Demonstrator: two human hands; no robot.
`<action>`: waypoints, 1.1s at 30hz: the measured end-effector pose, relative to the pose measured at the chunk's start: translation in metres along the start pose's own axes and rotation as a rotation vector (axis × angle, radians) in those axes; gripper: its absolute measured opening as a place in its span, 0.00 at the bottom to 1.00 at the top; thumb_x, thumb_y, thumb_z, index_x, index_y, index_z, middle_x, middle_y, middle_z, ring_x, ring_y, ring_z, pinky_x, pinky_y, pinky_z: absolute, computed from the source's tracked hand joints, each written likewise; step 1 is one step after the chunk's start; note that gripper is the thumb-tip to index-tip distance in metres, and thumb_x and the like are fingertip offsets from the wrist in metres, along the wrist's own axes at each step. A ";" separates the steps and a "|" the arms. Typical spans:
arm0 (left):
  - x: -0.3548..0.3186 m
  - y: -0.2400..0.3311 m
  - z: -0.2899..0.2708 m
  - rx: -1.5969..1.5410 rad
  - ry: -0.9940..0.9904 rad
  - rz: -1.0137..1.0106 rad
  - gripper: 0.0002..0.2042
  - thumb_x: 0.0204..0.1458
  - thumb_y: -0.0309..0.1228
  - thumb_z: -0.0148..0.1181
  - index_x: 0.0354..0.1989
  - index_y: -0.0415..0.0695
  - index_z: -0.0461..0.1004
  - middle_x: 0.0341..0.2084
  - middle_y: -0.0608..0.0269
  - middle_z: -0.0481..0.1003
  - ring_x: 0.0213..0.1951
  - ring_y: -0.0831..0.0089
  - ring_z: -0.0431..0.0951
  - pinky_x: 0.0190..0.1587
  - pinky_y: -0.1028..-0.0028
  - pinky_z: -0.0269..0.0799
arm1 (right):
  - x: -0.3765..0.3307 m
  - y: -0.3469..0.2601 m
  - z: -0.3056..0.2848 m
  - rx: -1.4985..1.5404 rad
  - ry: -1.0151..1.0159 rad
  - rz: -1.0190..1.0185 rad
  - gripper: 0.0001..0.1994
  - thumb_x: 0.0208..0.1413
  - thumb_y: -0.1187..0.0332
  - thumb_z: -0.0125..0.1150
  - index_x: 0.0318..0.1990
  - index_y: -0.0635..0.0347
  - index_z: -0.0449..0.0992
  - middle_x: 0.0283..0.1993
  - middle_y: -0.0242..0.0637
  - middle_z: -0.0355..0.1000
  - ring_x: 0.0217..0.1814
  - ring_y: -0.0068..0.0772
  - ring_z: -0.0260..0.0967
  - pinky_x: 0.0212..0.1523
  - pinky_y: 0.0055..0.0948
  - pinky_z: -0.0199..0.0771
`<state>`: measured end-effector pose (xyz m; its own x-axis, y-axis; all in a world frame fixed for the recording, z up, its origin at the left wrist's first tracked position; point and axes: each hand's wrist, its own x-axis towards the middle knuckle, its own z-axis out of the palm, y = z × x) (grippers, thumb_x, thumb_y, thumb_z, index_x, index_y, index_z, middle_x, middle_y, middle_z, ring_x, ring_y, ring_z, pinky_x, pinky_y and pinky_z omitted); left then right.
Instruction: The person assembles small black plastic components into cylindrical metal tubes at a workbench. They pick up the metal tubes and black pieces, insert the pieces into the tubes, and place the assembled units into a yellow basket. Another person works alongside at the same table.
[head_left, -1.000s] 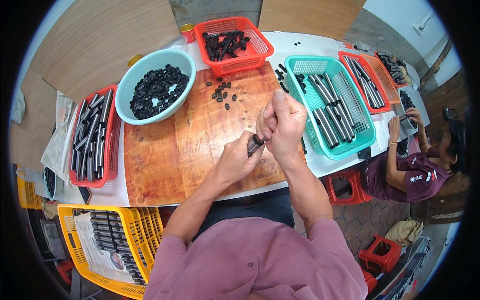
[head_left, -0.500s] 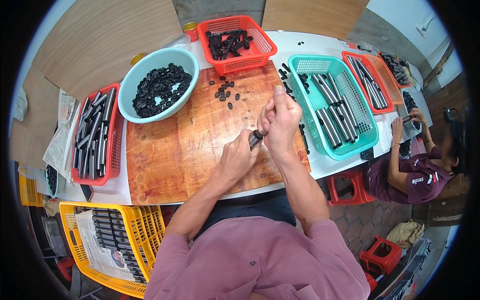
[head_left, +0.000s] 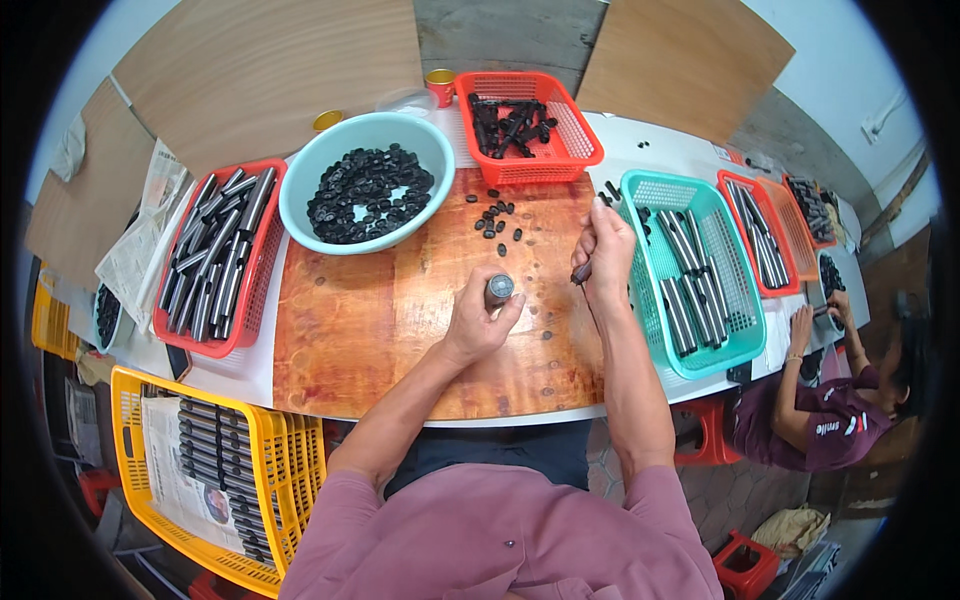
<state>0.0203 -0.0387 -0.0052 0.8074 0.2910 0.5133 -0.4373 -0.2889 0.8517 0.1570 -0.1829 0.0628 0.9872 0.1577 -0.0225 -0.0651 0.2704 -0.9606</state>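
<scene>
Over the middle of the wooden board, my left hand is wrapped round a tube held roughly upright, its round end facing up. To the right, my right hand is closed, apart from the tube. A small dark piece juts from the bottom of that fist; its kind cannot be made out. Several small black oval caps lie loose on the board between my hands and the red basket. Nearest my right hand stands a turquoise basket holding metal tubes with black fittings.
A light blue basin of black caps stands left of centre. Red baskets hold tubes at left and black parts at the back. A yellow crate of tubes sits lower left. At right, a co-worker handles a part.
My hands have come apart; before, both were together at the tube. My right hand moved right with the dark piece, and the tube tipped end-up. The view shifted too.
</scene>
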 end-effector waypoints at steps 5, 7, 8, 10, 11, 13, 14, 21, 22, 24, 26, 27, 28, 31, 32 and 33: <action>0.004 -0.014 -0.011 -0.238 -0.017 -0.123 0.15 0.63 0.38 0.56 0.49 0.41 0.68 0.29 0.66 0.69 0.24 0.79 0.66 0.28 0.77 0.65 | 0.043 0.034 0.020 -0.881 -0.117 -0.340 0.19 0.67 0.53 0.54 0.37 0.63 0.71 0.25 0.43 0.73 0.29 0.44 0.74 0.34 0.45 0.71; 0.006 -0.009 -0.015 -0.501 -0.048 -0.257 0.19 0.65 0.45 0.51 0.51 0.40 0.68 0.30 0.66 0.69 0.27 0.79 0.66 0.33 0.77 0.66 | 0.053 0.041 0.028 -1.120 -0.230 -0.457 0.19 0.66 0.53 0.54 0.40 0.64 0.70 0.30 0.50 0.76 0.36 0.55 0.76 0.40 0.51 0.73; 0.007 -0.010 -0.015 -0.530 -0.044 -0.241 0.21 0.66 0.47 0.48 0.51 0.40 0.69 0.31 0.66 0.69 0.29 0.78 0.67 0.35 0.76 0.66 | 0.061 0.049 0.029 -1.214 -0.275 -0.519 0.19 0.65 0.53 0.55 0.41 0.64 0.70 0.32 0.52 0.76 0.38 0.57 0.76 0.41 0.52 0.73; 0.007 -0.013 -0.016 -0.582 -0.026 -0.213 0.25 0.68 0.51 0.42 0.52 0.39 0.69 0.32 0.65 0.70 0.32 0.77 0.67 0.39 0.75 0.66 | 0.074 0.064 0.033 -1.341 -0.338 -0.614 0.19 0.64 0.53 0.56 0.42 0.65 0.69 0.36 0.54 0.77 0.40 0.60 0.76 0.43 0.53 0.74; 0.007 -0.014 -0.018 -0.639 -0.046 -0.217 0.26 0.69 0.52 0.40 0.51 0.39 0.70 0.32 0.64 0.70 0.32 0.77 0.68 0.40 0.75 0.66 | 0.080 0.069 0.033 -1.377 -0.350 -0.647 0.19 0.64 0.53 0.56 0.42 0.65 0.68 0.37 0.54 0.77 0.41 0.59 0.76 0.44 0.53 0.74; 0.009 -0.017 -0.025 -0.742 -0.086 -0.227 0.28 0.70 0.53 0.36 0.50 0.38 0.71 0.31 0.63 0.70 0.34 0.76 0.68 0.41 0.75 0.66 | 0.091 0.078 0.035 -1.426 -0.367 -0.686 0.20 0.63 0.53 0.58 0.40 0.65 0.68 0.38 0.55 0.76 0.43 0.59 0.75 0.46 0.52 0.74; 0.009 -0.019 -0.027 -0.762 -0.089 -0.231 0.28 0.70 0.53 0.35 0.50 0.38 0.71 0.30 0.62 0.70 0.33 0.75 0.68 0.40 0.74 0.66 | 0.096 0.082 0.035 -1.433 -0.354 -0.708 0.20 0.62 0.53 0.59 0.40 0.65 0.68 0.38 0.54 0.76 0.43 0.59 0.75 0.46 0.51 0.74; 0.014 -0.026 -0.029 -0.956 -0.078 -0.316 0.29 0.71 0.52 0.33 0.45 0.37 0.74 0.27 0.60 0.72 0.31 0.74 0.69 0.39 0.73 0.66 | 0.115 0.105 0.031 -1.517 -0.265 -0.795 0.21 0.61 0.52 0.61 0.42 0.64 0.70 0.39 0.50 0.74 0.44 0.52 0.71 0.47 0.46 0.69; 0.014 -0.027 -0.028 -0.960 -0.067 -0.320 0.29 0.71 0.51 0.34 0.44 0.37 0.74 0.27 0.60 0.72 0.31 0.73 0.70 0.38 0.73 0.67 | 0.116 0.106 0.030 -1.520 -0.259 -0.805 0.21 0.60 0.52 0.61 0.43 0.64 0.70 0.39 0.49 0.74 0.44 0.51 0.71 0.48 0.45 0.68; 0.014 -0.027 -0.029 -0.906 -0.067 -0.331 0.29 0.71 0.51 0.34 0.44 0.37 0.74 0.28 0.60 0.72 0.31 0.73 0.70 0.38 0.73 0.67 | 0.115 0.105 0.027 -1.510 -0.255 -0.835 0.21 0.60 0.52 0.62 0.44 0.64 0.71 0.39 0.48 0.73 0.44 0.50 0.69 0.48 0.45 0.67; 0.015 -0.027 -0.029 -0.870 -0.072 -0.335 0.29 0.70 0.52 0.34 0.44 0.36 0.74 0.27 0.59 0.72 0.31 0.72 0.70 0.39 0.73 0.66 | 0.111 0.102 0.024 -1.485 -0.258 -0.872 0.21 0.60 0.53 0.62 0.45 0.64 0.72 0.40 0.47 0.72 0.44 0.50 0.68 0.48 0.44 0.67; 0.015 -0.027 -0.030 -0.856 -0.074 -0.334 0.30 0.70 0.53 0.34 0.44 0.36 0.74 0.27 0.59 0.73 0.31 0.71 0.70 0.39 0.72 0.66 | 0.107 0.097 0.025 -1.455 -0.238 -0.902 0.20 0.60 0.54 0.63 0.46 0.64 0.72 0.39 0.46 0.72 0.45 0.50 0.68 0.49 0.44 0.67; 0.015 -0.027 -0.030 -0.842 -0.076 -0.334 0.31 0.70 0.54 0.34 0.43 0.36 0.74 0.26 0.59 0.73 0.30 0.70 0.70 0.40 0.71 0.66 | 0.102 0.092 0.025 -1.426 -0.218 -0.931 0.19 0.60 0.56 0.63 0.46 0.64 0.73 0.39 0.45 0.72 0.45 0.50 0.68 0.49 0.44 0.67; 0.015 -0.026 -0.031 -0.881 -0.033 -0.389 0.29 0.70 0.53 0.34 0.45 0.37 0.72 0.29 0.58 0.73 0.32 0.68 0.71 0.42 0.69 0.67 | 0.076 0.079 0.025 -1.173 -0.198 -0.916 0.14 0.60 0.62 0.62 0.46 0.63 0.74 0.39 0.45 0.72 0.43 0.49 0.70 0.47 0.43 0.69; 0.016 -0.027 -0.030 -0.940 0.008 -0.437 0.28 0.70 0.53 0.34 0.46 0.37 0.72 0.30 0.57 0.73 0.33 0.67 0.71 0.43 0.68 0.68 | 0.061 0.073 0.025 -1.061 -0.199 -0.893 0.12 0.60 0.64 0.62 0.46 0.63 0.75 0.39 0.44 0.73 0.42 0.48 0.70 0.46 0.42 0.70; 0.016 -0.029 -0.030 -0.997 0.052 -0.483 0.28 0.70 0.53 0.34 0.46 0.38 0.71 0.31 0.57 0.72 0.34 0.66 0.71 0.43 0.67 0.68 | 0.033 0.059 0.034 -0.880 -0.234 -0.584 0.09 0.61 0.68 0.61 0.43 0.65 0.76 0.38 0.45 0.75 0.39 0.43 0.74 0.40 0.38 0.72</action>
<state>0.0343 0.0016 -0.0180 0.9715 0.2201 0.0880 -0.2229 0.7220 0.6550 0.1809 -0.1290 0.0146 0.7733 0.4285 0.4673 0.6261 -0.3999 -0.6694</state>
